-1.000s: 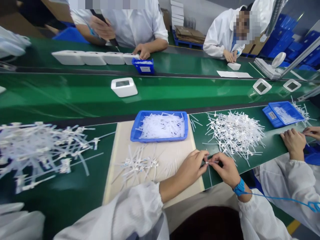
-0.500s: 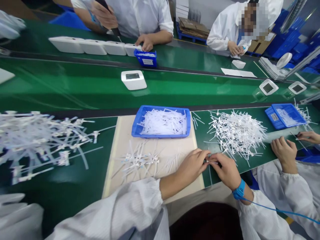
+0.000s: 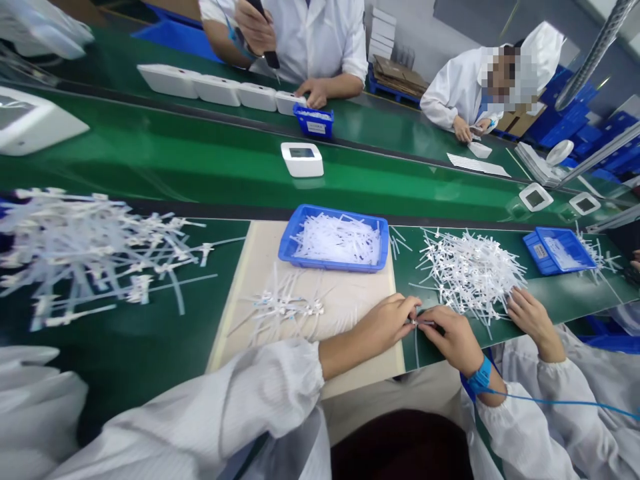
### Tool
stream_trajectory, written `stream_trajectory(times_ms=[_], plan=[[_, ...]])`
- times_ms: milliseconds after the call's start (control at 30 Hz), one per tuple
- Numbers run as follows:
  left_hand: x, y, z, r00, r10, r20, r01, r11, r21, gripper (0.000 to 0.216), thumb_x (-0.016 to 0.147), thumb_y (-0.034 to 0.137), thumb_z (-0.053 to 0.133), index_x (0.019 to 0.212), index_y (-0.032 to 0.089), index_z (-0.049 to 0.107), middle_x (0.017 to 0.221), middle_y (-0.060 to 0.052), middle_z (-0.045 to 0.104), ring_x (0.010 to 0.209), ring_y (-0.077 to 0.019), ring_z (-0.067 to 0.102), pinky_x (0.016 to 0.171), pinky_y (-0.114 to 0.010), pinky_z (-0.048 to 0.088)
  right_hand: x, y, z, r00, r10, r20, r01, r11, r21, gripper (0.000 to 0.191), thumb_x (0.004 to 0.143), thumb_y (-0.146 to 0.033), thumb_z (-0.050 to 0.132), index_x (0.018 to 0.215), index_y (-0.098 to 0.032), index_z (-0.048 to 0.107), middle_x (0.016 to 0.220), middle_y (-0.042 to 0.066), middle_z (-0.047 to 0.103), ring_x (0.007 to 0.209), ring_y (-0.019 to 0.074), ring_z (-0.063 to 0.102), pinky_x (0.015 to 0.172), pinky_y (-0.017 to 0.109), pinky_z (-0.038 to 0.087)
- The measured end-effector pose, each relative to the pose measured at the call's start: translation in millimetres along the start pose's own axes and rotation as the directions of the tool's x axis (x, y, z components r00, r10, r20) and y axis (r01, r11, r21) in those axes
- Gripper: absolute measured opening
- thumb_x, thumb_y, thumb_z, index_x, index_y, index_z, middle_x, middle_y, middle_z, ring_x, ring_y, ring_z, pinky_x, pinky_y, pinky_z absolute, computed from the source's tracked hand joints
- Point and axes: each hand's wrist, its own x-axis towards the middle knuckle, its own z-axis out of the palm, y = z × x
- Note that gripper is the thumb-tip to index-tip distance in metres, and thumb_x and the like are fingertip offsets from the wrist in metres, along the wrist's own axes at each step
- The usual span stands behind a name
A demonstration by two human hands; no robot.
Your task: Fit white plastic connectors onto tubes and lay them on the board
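My left hand (image 3: 385, 321) and my right hand (image 3: 454, 339) meet fingertip to fingertip over the right edge of a beige board. Between their pinched fingers is a small white plastic piece with thin strips (image 3: 415, 323); one pale strip hangs down from it. Most of the piece is hidden by the fingers. A blue band with a cord circles my right wrist. Left of my left hand, a small heap of similar white pieces with strips (image 3: 287, 305) lies on the board (image 3: 240, 283). Loose thin strips (image 3: 345, 319) lie beside that heap, partly behind my left hand.
A blue tray (image 3: 333, 265) of white strips stands behind my hands. Larger piles of white pieces lie at left (image 3: 100, 247) and right (image 3: 473, 270). A co-worker's hand (image 3: 535, 323) touches the right pile. White devices (image 3: 303, 160) sit on the green conveyor; two people work beyond.
My view has shifted, so the trays and conveyor appear moved. My hands stay pinched together on the small piece. The co-worker's hand at right has moved left to the pile.
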Motion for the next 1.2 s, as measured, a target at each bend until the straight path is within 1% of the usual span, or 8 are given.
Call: stream_trajectory(times_ms=[100, 267, 400, 533, 700, 867, 1033, 1200], plan=[[1.0, 1.1, -5.5, 1.0, 0.011, 0.022, -0.01, 0.999, -0.037, 0.029, 0.1, 0.015, 0.069, 0.126, 0.024, 0.059, 0.112, -0.006, 0.073, 0.108, -0.0264, 0.068, 0.094, -0.038, 0.054, 2.1, -1.9, -0.7, 0.999, -0.021, 0.031, 0.022, 0.999, -0.028, 0.017, 0.109, -0.019, 0.062, 0.108, -0.028, 0.075, 0.104, 0.009, 0.079, 0.098, 0.0279, 0.074, 0.087, 0.043, 0.06], [0.4, 6.3, -10.0, 1.0, -0.02, 0.017, 0.022, 0.997, -0.072, 0.02, 0.102, 0.016, 0.067, 0.119, 0.024, 0.059, 0.113, -0.005, 0.073, 0.108, -0.0258, 0.068, 0.093, -0.037, 0.053, 4.1, -5.6, -2.3, 0.997, -0.003, 0.075, 0.009, 0.997, -0.073, 0.021, 0.109, -0.017, 0.061, 0.108, -0.032, 0.075, 0.106, 0.011, 0.079, 0.101, 0.0288, 0.076, 0.089, 0.044, 0.063], [0.5, 7.3, -10.1, 0.998, -0.045, 0.032, 0.048, 0.994, -0.1, 0.015, 0.103, 0.018, 0.068, 0.115, 0.024, 0.06, 0.111, -0.005, 0.073, 0.107, -0.0259, 0.068, 0.092, -0.037, 0.053, 4.4, -3.7, -1.9, 0.997, -0.026, 0.077, 0.032, 0.996, -0.085, 0.019, 0.109, -0.019, 0.06, 0.106, -0.027, 0.077, 0.105, 0.011, 0.08, 0.1, 0.0291, 0.076, 0.088, 0.043, 0.063], [1.6, 5.6, -9.1, 0.996, -0.07, 0.049, 0.075, 0.991, -0.11, 0.019, 0.102, 0.019, 0.071, 0.117, 0.024, 0.06, 0.111, -0.005, 0.074, 0.108, -0.0263, 0.068, 0.092, -0.037, 0.052, 5.0, -0.2, -0.4, 0.995, -0.033, 0.092, 0.039, 0.997, -0.067, 0.018, 0.109, -0.021, 0.06, 0.104, -0.025, 0.078, 0.104, 0.01, 0.08, 0.098, 0.0277, 0.075, 0.088, 0.042, 0.062], [2.1, 5.0, -8.3, 0.996, -0.081, 0.049, 0.085, 0.991, -0.103, 0.026, 0.099, 0.014, 0.073, 0.119, 0.024, 0.06, 0.109, -0.004, 0.074, 0.108, -0.0261, 0.068, 0.093, -0.037, 0.051, 6.2, -2.7, -0.8, 0.993, -0.015, 0.117, 0.025, 0.996, -0.085, 0.022, 0.11, -0.02, 0.058, 0.1, -0.024, 0.077, 0.101, 0.009, 0.078, 0.095, 0.0268, 0.074, 0.086, 0.04, 0.06], [2.1, 5.4, -8.6, 0.999, -0.037, 0.02, 0.039, 0.994, -0.1, 0.024, 0.099, 0.013, 0.074, 0.116, 0.024, 0.06, 0.108, -0.003, 0.074, 0.107, -0.0258, 0.068, 0.092, -0.037, 0.05, 9.2, -12.5, -8.8, 0.985, 0.011, 0.171, 0.011, 0.992, -0.127, 0.011, 0.107, -0.021, 0.063, 0.105, -0.024, 0.073, 0.098, 0.007, 0.074, 0.09, 0.0255, 0.073, 0.081, 0.037, 0.057], [3.0, 5.2, -8.3, 0.999, -0.036, 0.01, 0.037, 0.993, -0.115, 0.023, 0.098, 0.013, 0.075, 0.111, 0.023, 0.06, 0.105, -0.003, 0.072, 0.104, -0.0259, 0.068, 0.089, -0.036, 0.05, 10.8, -17.8, -11.1, 0.988, 0.028, 0.15, 0.004, 0.977, -0.211, 0.015, 0.106, -0.016, 0.059, 0.099, -0.024, 0.07, 0.095, 0.007, 0.072, 0.085, 0.0245, 0.071, 0.076, 0.035, 0.055], [3.0, 7.1, -10.1, 1.0, -0.029, 0.0, 0.028, 0.992, -0.121, 0.022, 0.097, 0.01, 0.074, 0.105, 0.023, 0.058, 0.101, -0.002, 0.069, 0.098, -0.0237, 0.068, 0.086, -0.034, 0.049, 14.0, -17.7, -11.4, 0.981, 0.009, 0.194, 0.051, 0.952, -0.303, 0.017, 0.104, -0.012, 0.059, 0.095, -0.023, 0.069, 0.094, 0.007, 0.072, 0.083, 0.0234, 0.07, 0.075, 0.033, 0.053]])
